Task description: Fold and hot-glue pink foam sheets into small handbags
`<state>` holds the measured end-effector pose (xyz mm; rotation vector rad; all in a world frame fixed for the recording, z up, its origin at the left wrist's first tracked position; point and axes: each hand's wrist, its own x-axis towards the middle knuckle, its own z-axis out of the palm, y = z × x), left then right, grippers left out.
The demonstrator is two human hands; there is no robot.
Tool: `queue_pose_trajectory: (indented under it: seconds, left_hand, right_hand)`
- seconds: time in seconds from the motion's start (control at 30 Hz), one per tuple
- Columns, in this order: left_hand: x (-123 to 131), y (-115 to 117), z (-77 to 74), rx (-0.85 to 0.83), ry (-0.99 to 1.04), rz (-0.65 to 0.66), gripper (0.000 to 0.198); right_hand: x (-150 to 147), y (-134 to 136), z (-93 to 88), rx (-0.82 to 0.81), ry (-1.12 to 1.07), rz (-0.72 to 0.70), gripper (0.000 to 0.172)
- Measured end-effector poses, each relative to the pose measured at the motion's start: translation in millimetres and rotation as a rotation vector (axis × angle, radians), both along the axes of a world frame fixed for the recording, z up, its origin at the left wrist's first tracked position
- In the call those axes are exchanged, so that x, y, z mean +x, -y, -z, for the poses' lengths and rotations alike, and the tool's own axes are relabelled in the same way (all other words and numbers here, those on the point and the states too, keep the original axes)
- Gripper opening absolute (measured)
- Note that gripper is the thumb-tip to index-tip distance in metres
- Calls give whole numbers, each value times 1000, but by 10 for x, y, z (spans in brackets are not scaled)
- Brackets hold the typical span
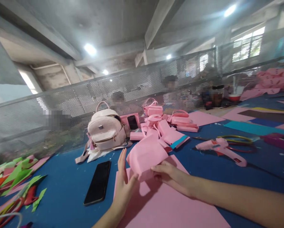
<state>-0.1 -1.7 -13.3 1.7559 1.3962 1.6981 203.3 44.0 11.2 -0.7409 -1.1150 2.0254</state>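
A pink craft bag (146, 155), folded from a soft sheet, is held slightly tilted above a flat pink sheet (180, 205). My right hand (171, 175) pinches its lower right edge, thumb in front and the other fingers mostly hidden behind. My left hand (125, 183) is at the bag's left side with fingers stretched up and thumb apart; the thumb tip is near the lower left corner, and I cannot tell whether it touches. Just beyond the bag lies a heap of similar pink pieces (156, 122), some with handles.
A black phone (98, 183) lies left of the pink sheet, near a pale backpack (106, 129). On the right are a pink glue gun (222, 148) with its cord and yellow-handled scissors (239, 138). Green scraps (18, 174) and red-handled scissors (30, 195) lie at left. A perforated metal screen (85, 95) stands behind.
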Motion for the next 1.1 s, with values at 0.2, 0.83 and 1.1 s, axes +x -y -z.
queue_pose_trajectory:
  seconds: [0.2,0.83,1.1]
  left_hand:
    - [-52,69,-199,116,-241,-74,60]
    - [14,151,-1014,-251,-859,108,32]
    - [-71,267,-201,-446,-1083,369,100]
  right_hand:
    - [94,-219,-149,594,373,122,26]
    - [-128,-275,-645,2208,961,48,26]
    - [99,-304,-319,2460,648,127,17]
